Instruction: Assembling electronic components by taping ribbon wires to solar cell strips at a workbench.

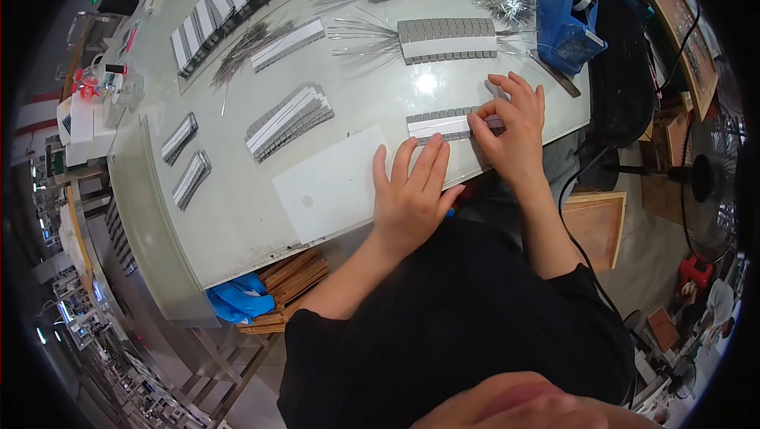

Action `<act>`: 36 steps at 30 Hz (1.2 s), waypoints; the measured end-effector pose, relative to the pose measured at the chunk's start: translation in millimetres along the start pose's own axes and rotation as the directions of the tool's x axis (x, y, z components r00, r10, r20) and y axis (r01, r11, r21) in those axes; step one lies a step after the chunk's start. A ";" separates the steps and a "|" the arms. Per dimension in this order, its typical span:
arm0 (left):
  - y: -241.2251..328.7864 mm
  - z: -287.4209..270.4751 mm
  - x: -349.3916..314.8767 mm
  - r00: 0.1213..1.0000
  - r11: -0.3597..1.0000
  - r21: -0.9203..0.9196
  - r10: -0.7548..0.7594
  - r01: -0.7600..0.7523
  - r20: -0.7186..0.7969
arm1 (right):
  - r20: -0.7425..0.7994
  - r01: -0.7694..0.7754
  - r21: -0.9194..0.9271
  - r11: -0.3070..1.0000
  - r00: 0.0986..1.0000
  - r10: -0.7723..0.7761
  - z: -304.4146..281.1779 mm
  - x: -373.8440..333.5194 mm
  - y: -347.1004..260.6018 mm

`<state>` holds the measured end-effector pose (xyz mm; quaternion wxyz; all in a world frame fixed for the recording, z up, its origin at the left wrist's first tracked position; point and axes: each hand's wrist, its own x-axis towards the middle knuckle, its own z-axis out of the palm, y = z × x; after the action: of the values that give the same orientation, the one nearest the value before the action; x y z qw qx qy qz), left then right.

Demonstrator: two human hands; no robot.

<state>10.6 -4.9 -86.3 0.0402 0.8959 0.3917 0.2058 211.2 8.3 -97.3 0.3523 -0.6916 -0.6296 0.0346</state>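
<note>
A short strip of small grey blocks with a white band along it [447, 123] lies near the table's front edge. My left hand [412, 191] is palm down with fingers stretched out, its fingertips resting on the strip's near edge. At the strip's right end, my right hand [514, 124] pinches thumb and forefinger together, the other fingers raised. What lies between those fingertips is too small to make out. Behind it, a similar grey strip [447, 27] has thin silvery wires [368, 37] fanning from its left end. A white sheet [332, 187] lies beside my left hand.
A blue tape dispenser [564, 21] stands at the right, near a flat metal blade [558, 77] and a silvery wire tuft [505, 0]. More stacked strips [290, 122] lie leftward, with a long row [229, 1] at the far left. A cable [564, 191] hangs by my right arm.
</note>
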 end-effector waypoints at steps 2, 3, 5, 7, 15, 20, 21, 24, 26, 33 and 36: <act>-0.2 -0.2 0.0 1.000 1.000 -0.023 -0.006 0.007 0.015 | 0.005 -0.013 -0.010 1.000 1.000 0.013 -1.1 0.4 3.1; 0.3 -1.5 0.4 1.000 1.000 -0.025 0.000 0.000 0.015 | 0.017 -0.027 0.002 1.000 0.999 0.027 -2.0 0.8 4.0; 2.1 -5.1 2.9 0.999 0.998 -0.065 -0.021 0.023 0.037 | 0.026 -0.046 0.010 0.999 0.999 0.046 -3.1 2.0 5.7; 2.2 -7.1 8.4 1.000 0.996 -0.085 0.003 -0.001 0.026 | 0.049 -0.056 0.054 0.997 0.997 0.053 -2.1 2.0 5.6; -1.1 4.9 30.9 0.988 0.979 -0.137 0.155 -0.150 0.022 | 0.052 -0.070 0.080 0.994 0.996 0.066 -2.3 2.0 5.7; -1.6 8.0 33.7 0.987 0.982 -0.115 0.158 -0.153 0.040 | 0.052 -0.061 0.072 0.996 0.997 0.057 -3.3 1.8 7.3; -2.4 8.7 34.0 0.987 0.982 -0.113 0.157 -0.152 0.040 | 0.051 -0.065 0.071 0.995 0.997 0.062 -3.7 1.7 7.1; -4.3 9.5 34.3 0.988 0.982 -0.117 0.153 -0.147 0.037 | 0.050 -0.067 0.077 0.995 0.997 0.063 -3.5 2.2 7.8; -4.3 9.4 34.8 0.989 0.984 -0.118 0.140 -0.133 0.046 | 0.050 -0.064 0.083 0.994 0.997 0.060 -3.4 2.5 8.1; -3.7 11.2 36.0 0.993 0.988 -0.104 0.117 -0.114 0.024 | 0.054 -0.063 0.089 0.994 0.997 0.058 -3.2 3.5 8.6; -3.6 10.7 36.2 0.994 0.989 -0.105 0.111 -0.108 0.024 | 0.057 -0.057 0.090 0.994 0.997 0.052 -3.5 3.3 8.8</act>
<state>34.4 24.6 -84.7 0.0809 0.9156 0.3303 0.2143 221.0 10.1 -98.1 0.3653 -0.6904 -0.6176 0.0921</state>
